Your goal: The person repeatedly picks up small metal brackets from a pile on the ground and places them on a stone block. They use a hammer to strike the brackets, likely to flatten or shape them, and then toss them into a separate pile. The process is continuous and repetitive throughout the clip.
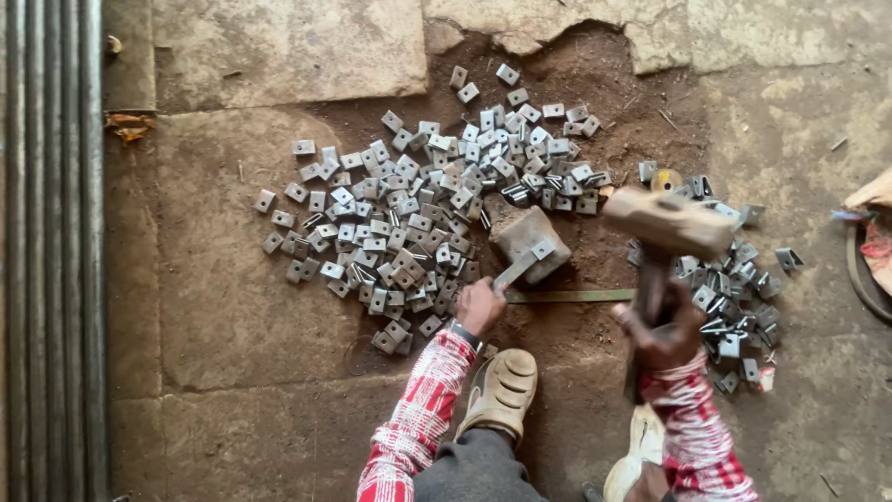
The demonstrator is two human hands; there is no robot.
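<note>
My left hand (pixel 480 307) grips a thin flat metal holder whose tip presses a small square metal plate (pixel 542 249) onto a worn block (pixel 526 239) set in the dirt. My right hand (pixel 662 330) is closed on the handle of a heavy hammer (pixel 671 221), whose blurred head hangs in the air to the right of the block. A big scatter of small square metal plates (pixel 409 214) lies left of and behind the block. A smaller heap of bent plates (pixel 729 297) lies right of the hammer.
A long flat metal strip (pixel 569 296) lies on the ground between my hands. My two shoes (pixel 502 390) rest below the block. Several long steel rods (pixel 51 251) run along the left edge. Cracked stone slabs (pixel 279 46) border the dirt patch.
</note>
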